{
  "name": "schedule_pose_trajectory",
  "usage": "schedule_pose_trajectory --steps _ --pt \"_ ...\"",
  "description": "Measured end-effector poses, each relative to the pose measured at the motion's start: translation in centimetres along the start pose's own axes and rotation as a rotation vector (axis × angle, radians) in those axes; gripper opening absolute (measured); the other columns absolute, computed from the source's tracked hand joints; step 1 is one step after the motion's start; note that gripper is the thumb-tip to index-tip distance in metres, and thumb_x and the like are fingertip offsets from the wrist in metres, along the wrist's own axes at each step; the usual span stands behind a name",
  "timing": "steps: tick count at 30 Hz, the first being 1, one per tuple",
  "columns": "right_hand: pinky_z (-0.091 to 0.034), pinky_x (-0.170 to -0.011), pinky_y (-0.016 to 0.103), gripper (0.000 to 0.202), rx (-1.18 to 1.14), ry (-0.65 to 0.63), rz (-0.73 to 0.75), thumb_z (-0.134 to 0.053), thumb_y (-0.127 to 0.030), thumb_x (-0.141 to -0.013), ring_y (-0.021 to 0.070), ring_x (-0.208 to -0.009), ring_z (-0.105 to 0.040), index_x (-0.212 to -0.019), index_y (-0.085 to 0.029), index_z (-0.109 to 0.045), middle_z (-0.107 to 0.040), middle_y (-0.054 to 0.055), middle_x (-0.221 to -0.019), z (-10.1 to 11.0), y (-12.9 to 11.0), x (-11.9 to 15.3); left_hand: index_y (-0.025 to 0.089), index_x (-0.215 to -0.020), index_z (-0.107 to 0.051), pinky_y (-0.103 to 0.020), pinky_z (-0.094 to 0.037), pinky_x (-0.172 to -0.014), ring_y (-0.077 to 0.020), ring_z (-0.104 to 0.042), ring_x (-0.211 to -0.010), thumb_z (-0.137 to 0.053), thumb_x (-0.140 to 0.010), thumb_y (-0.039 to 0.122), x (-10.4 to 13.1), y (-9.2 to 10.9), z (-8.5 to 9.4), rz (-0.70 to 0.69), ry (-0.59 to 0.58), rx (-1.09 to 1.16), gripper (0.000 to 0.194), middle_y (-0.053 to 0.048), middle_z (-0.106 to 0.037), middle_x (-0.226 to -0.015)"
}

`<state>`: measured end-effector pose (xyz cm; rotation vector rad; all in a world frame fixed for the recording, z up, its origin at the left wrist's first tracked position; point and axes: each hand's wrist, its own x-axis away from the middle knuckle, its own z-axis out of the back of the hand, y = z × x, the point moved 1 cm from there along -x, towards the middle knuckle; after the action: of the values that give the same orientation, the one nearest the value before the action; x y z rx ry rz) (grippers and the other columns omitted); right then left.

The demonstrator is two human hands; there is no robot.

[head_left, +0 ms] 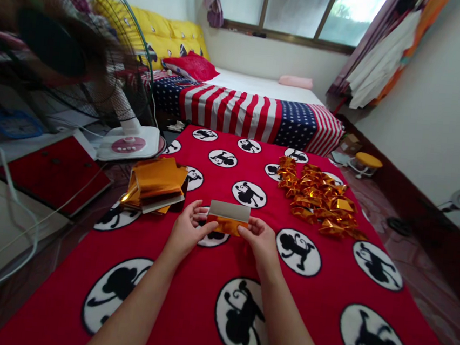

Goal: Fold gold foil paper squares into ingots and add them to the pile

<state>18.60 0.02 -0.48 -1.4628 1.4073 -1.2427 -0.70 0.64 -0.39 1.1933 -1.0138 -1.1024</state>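
A small sheet of gold foil paper (229, 219) is held up between my two hands, its upper part grey-white and its lower part shiny gold. My left hand (189, 227) grips the left edge, thumb in front at the lower corner. On the right edge, my right hand (261, 240) pinches the paper the same way. A stack of flat gold sheets (159, 182) lies to the left on the red cloth (185, 298) with monkey prints. Several folded gold foil pieces (317, 194) sit in rows at the right.
A standing fan (129, 144) is at the left, beside a red board (57, 172) and a white cable (33, 229). Beyond the red cloth is a bed with a striped and starred cover (236, 110). A yellow-topped stool (368, 161) is on the floor at the right.
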Motion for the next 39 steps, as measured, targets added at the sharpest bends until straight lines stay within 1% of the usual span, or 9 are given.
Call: schedule_pose_trajectory --steps 3,5,9,15,20,24,32,36,39 --pt "-0.055 -0.074 0.030 0.044 -0.062 0.002 0.045 -0.085 -0.030 -0.059 0.0194 -0.076 -0.070 -0.096 -0.016 -0.067 -0.075 0.006 -0.084 0.1 -0.1 0.2 0.010 -0.110 -0.064 -0.028 -0.051 -0.071 -0.0199 -0.067 -0.083 -0.086 -0.054 0.039 -0.4 1.5 -1.0 0.151 -0.172 0.208 0.067 -0.014 -0.072 -0.101" --pt "-0.054 -0.071 0.028 0.043 -0.075 -0.001 0.073 -0.085 -0.031 -0.061 0.0181 -0.075 -0.069 -0.097 -0.017 -0.067 -0.075 0.005 -0.084 0.2 -0.2 0.2 0.008 -0.095 -0.072 -0.024 -0.048 -0.060 -0.0174 -0.066 -0.070 -0.085 -0.054 0.042 -0.6 2.2 -1.9 0.210 -0.240 0.215 0.055 -0.011 -0.074 -0.086" --pt "-0.054 -0.068 0.027 0.039 -0.011 -0.035 0.091 -0.082 -0.034 -0.064 0.0185 -0.074 -0.068 -0.097 -0.016 -0.069 -0.074 0.005 -0.086 0.0 -0.5 0.3 0.009 -0.081 -0.076 -0.020 -0.041 -0.049 -0.0125 -0.060 -0.056 -0.087 -0.049 0.041 -0.8 2.1 -3.2 0.234 -0.190 0.226 0.047 -0.007 -0.073 -0.070" --pt "-0.054 -0.075 0.034 0.035 0.123 0.003 0.097 -0.082 -0.037 -0.063 0.0231 -0.078 -0.069 -0.089 -0.015 -0.073 -0.075 0.007 -0.087 -0.1 -0.2 0.2 0.011 -0.080 -0.076 -0.022 -0.049 -0.062 -0.0136 -0.064 -0.064 -0.087 -0.054 0.038 -0.4 1.4 -4.2 0.184 -0.294 0.298 0.040 -0.005 -0.073 -0.073" --pt "-0.054 -0.076 0.036 0.033 0.127 0.007 0.072 -0.083 -0.036 -0.063 0.0249 -0.079 -0.069 -0.087 -0.015 -0.075 -0.076 0.007 -0.086 -0.2 -0.2 0.4 0.011 -0.079 -0.076 -0.019 -0.047 -0.056 -0.0110 -0.061 -0.059 -0.085 -0.056 0.038 -0.1 1.1 -4.1 0.173 -0.262 0.259 0.037 -0.003 -0.071 -0.069" --pt "-0.054 -0.076 0.034 0.033 0.071 -0.012 0.035 -0.084 -0.034 -0.061 0.0238 -0.077 -0.069 -0.087 -0.016 -0.075 -0.076 0.006 -0.085 -0.2 -0.4 0.6 0.009 -0.075 -0.074 -0.015 -0.035 -0.042 -0.0073 -0.053 -0.046 -0.076 -0.067 0.045 -0.2 0.3 -3.5 0.161 -0.254 0.146 0.037 -0.004 -0.067 -0.062" --pt "-0.054 -0.076 0.033 0.032 0.046 -0.019 0.017 -0.082 -0.032 -0.063 0.0229 -0.077 -0.070 -0.089 -0.015 -0.075 -0.076 0.007 -0.087 -0.1 -0.1 0.5 0.012 -0.072 -0.066 -0.017 -0.035 -0.037 -0.0118 -0.056 -0.043 -0.059 -0.079 0.057 -0.2 -0.4 -3.8 0.135 -0.257 0.114 0.046 -0.002 -0.060 -0.052" --pt "-0.054 -0.076 0.035 0.036 0.047 -0.011 0.009 -0.083 -0.034 -0.061 0.0238 -0.076 -0.069 -0.089 -0.014 -0.074 -0.076 0.008 -0.086 0.1 0.1 0.5 0.012 -0.075 -0.067 -0.017 -0.038 -0.040 -0.0087 -0.052 -0.042 -0.072 -0.072 0.049 0.2 -0.4 -4.1 0.035 -0.272 0.057 0.037 0.001 -0.060 -0.054" --pt "-0.054 -0.070 0.033 0.036 0.048 -0.028 0.011 -0.083 -0.036 -0.062 0.0218 -0.072 -0.068 -0.088 -0.014 -0.074 -0.075 0.007 -0.082 0.3 0.0 0.7 0.012 -0.077 -0.068 -0.017 -0.036 -0.039 -0.0074 -0.048 -0.040 -0.073 -0.072 0.045 0.4 -0.3 -4.1 0.024 -0.257 0.066 0.034 0.002 -0.058 -0.052"
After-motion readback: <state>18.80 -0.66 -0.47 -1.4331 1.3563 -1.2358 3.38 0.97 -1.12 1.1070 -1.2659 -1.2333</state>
